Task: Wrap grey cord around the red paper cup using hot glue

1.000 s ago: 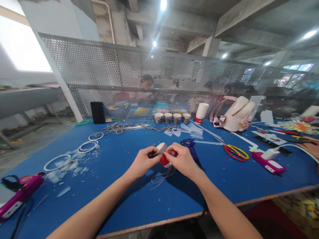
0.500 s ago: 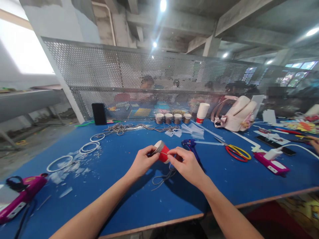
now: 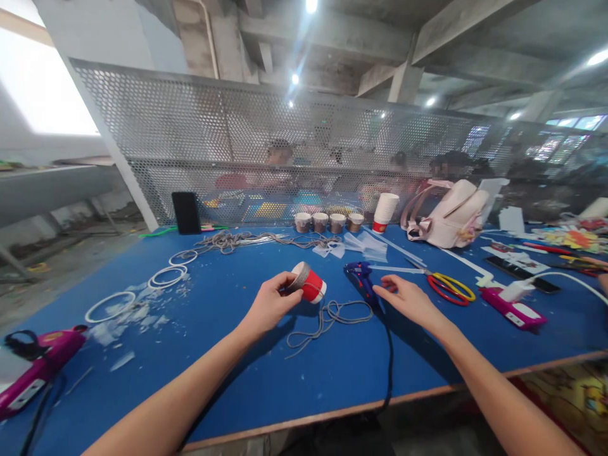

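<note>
My left hand (image 3: 275,299) is closed around a red and white paper cup (image 3: 313,287), which lies tilted with its mouth toward the upper left. Grey cord is wound round the cup near its rim. From the cup a loose length of grey cord (image 3: 349,311) runs down and lies in loops on the blue table. My right hand (image 3: 403,300) is empty, fingers apart, just right of a blue glue gun (image 3: 363,278). A clear glue stick sticks out from the gun's back. Whether a fingertip touches the handle I cannot tell.
Scissors (image 3: 449,288) with red and yellow handles lie right of the gun, near a purple power strip (image 3: 513,310). Several cord-wrapped cups (image 3: 337,223) and stacked paper cups (image 3: 386,212) stand at the back. White rings (image 3: 111,307) lie left; a pink backpack (image 3: 449,218) sits back right.
My right hand has let go of the cord at the cup and moved right to the glue gun. The cord now lies on the table. My left hand still holds the cup.
</note>
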The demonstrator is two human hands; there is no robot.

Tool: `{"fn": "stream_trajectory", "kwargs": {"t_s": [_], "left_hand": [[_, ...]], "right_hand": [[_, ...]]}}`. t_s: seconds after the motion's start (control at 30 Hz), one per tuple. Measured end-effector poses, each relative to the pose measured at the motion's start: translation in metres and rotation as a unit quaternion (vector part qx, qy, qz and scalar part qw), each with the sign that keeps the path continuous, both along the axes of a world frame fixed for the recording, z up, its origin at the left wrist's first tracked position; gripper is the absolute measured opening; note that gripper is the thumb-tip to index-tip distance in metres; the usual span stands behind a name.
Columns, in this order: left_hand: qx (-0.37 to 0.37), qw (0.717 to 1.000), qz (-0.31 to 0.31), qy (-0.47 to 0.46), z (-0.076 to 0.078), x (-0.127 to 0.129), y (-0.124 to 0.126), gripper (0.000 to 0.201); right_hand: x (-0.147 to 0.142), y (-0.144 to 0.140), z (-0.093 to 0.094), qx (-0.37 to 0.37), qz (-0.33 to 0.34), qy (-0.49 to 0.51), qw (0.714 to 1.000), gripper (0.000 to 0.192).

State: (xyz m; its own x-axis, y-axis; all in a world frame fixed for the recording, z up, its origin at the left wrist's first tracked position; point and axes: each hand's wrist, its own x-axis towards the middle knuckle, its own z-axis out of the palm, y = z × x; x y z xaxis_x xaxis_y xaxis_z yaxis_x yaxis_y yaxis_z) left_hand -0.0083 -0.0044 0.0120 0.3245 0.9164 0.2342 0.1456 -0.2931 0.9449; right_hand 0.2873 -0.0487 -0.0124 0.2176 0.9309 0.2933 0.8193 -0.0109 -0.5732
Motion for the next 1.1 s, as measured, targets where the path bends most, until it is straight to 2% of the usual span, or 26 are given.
{"fn": "stream_trajectory", "kwargs": {"t_s": [0.1,0.17,0.27,0.33,0.5,0.63,0.7,0.93,1.1], "left_hand": [[-0.009,1.000,-0.001,-0.011,-0.001,0.000,0.000,0.015],[-0.014,1.000,0.000,-0.020,-0.002,-0.001,0.001,0.013],[-0.017,1.000,0.000,-0.020,-0.004,-0.003,0.004,0.011],[-0.020,1.000,-0.001,-0.020,-0.006,-0.005,0.006,0.011],[-0.034,0.999,0.007,-0.024,-0.007,-0.008,0.011,0.013],[-0.032,0.999,0.023,-0.027,-0.006,-0.007,0.012,0.013],[-0.029,0.999,0.030,-0.024,-0.005,-0.007,0.011,0.013],[-0.022,0.999,0.034,0.001,-0.009,-0.007,0.012,0.010],[-0.012,0.999,0.030,0.017,-0.008,-0.004,0.010,0.011]], "right_hand": [[-0.001,0.027,-0.004,-0.020,0.044,0.028,0.998,0.028],[-0.007,0.039,-0.007,-0.018,0.056,0.047,0.997,0.021],[-0.015,0.050,-0.009,-0.018,0.064,0.084,0.994,0.009],[-0.018,0.052,-0.010,-0.024,0.060,0.115,0.991,0.012],[-0.032,0.038,0.003,-0.027,0.077,0.203,0.976,0.020],[-0.055,0.013,0.025,-0.043,0.157,0.224,0.961,0.021],[-0.068,0.003,0.030,-0.040,0.205,0.207,0.956,0.019],[-0.091,-0.008,0.015,0.009,0.238,0.176,0.955,0.023],[-0.090,-0.005,0.003,0.011,0.206,0.148,0.967,0.023]]}}
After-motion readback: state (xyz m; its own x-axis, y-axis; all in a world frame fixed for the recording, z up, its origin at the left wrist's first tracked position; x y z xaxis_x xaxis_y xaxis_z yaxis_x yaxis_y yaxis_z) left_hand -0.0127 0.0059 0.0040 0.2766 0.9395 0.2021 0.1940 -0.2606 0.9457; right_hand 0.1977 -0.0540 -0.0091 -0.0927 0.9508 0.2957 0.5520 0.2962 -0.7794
